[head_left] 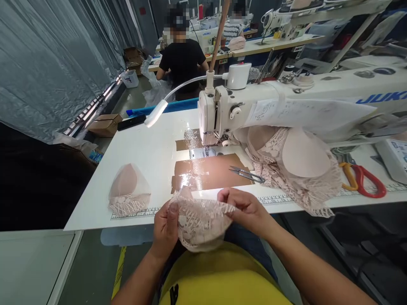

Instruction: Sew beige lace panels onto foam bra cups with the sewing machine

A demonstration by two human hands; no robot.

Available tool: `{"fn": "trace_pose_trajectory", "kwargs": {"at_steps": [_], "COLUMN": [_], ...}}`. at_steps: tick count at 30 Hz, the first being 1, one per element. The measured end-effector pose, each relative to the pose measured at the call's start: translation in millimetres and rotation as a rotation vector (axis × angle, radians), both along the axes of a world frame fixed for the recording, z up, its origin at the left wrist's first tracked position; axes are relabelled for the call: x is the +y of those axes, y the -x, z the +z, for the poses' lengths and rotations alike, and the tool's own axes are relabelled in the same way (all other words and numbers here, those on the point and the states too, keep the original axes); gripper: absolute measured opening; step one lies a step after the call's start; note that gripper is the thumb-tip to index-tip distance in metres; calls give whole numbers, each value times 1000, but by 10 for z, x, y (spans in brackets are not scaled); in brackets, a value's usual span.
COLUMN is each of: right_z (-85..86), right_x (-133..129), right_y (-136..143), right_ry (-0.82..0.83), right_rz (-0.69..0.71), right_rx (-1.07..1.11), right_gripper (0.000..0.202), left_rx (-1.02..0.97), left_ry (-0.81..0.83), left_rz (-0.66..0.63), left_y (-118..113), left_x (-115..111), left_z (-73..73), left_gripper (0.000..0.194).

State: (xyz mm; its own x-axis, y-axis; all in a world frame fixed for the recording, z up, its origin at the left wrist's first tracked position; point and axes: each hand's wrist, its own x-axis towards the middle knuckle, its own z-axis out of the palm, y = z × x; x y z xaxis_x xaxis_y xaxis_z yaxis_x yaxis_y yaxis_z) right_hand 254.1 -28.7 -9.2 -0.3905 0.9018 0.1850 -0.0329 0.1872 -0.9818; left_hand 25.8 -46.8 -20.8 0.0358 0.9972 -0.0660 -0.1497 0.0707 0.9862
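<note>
A beige lace bra cup [203, 224] hangs between both hands, over my lap at the table's front edge. My left hand [167, 226] is closed on its left side, the thumb lying on top of the lace. With fingers pinched, my right hand [246, 209] grips the lace at the right upper corner. Another lace bra cup [129, 190] lies on the table to the left. Thread snips [247, 174] rest on the brown tape [206, 171] in front of the sewing machine [219, 110].
A pile of beige cups and lace [295, 161] sits under the machine arm. Red- and orange-handled scissors [365, 180] lie at the right. A lit lamp [156, 113] reaches over the white table [95, 190]. Beyond, a person in black [182, 61] sits at another machine.
</note>
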Motion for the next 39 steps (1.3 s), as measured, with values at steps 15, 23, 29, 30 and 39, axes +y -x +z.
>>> {"fn": "trace_pose_trajectory", "kwargs": {"at_steps": [15, 23, 29, 30, 39], "right_z": [57, -22, -58, -45, 15], "right_x": [155, 113, 153, 167, 156], "right_y": [278, 377, 416, 424, 458], "right_ry": [-89, 224, 512, 451, 445], "right_rz": [10, 151, 89, 112, 163], "right_rx": [-143, 41, 208, 218, 208], "right_gripper": [31, 46, 44, 43, 34], "left_rx": [22, 13, 5, -2, 84], "left_ry": [-130, -109, -112, -116, -158], "left_rz": [-191, -75, -73, -87, -94], "left_y": [31, -15, 45, 42, 23], "left_x": [-37, 5, 14, 21, 118], "left_z": [-85, -109, -129, -123, 33], "left_gripper": [33, 34, 31, 30, 37]}}
